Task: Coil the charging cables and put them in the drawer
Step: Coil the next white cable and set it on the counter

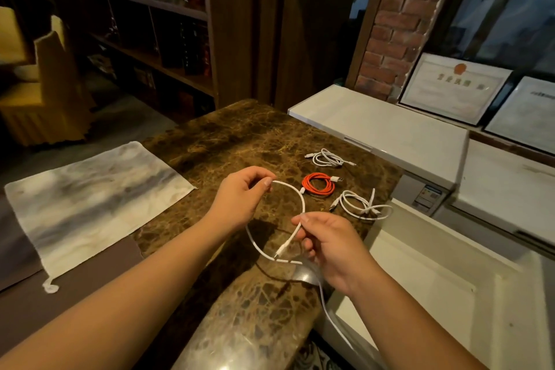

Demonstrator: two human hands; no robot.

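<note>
Both my hands hold one white cable [301,201] above the brown marble counter [240,135]. My left hand [243,198] pinches it between thumb and fingers at its upper part. My right hand [327,246] pinches it near the plug end, and the cable bends in a loop between the two hands. Its loose tail hangs down past the counter's edge at the lower right. On the counter lie a coiled orange cable [318,185], a coiled white cable [328,158] farther back, and a loosely looped white cable [362,204] at the right edge.
An open white drawer [450,294] stands to the right of the counter, below white cabinet tops [384,132]. A grey-white cloth [90,201] lies at the left. Framed certificates [453,87] lean at the back right, dark bookshelves stand behind.
</note>
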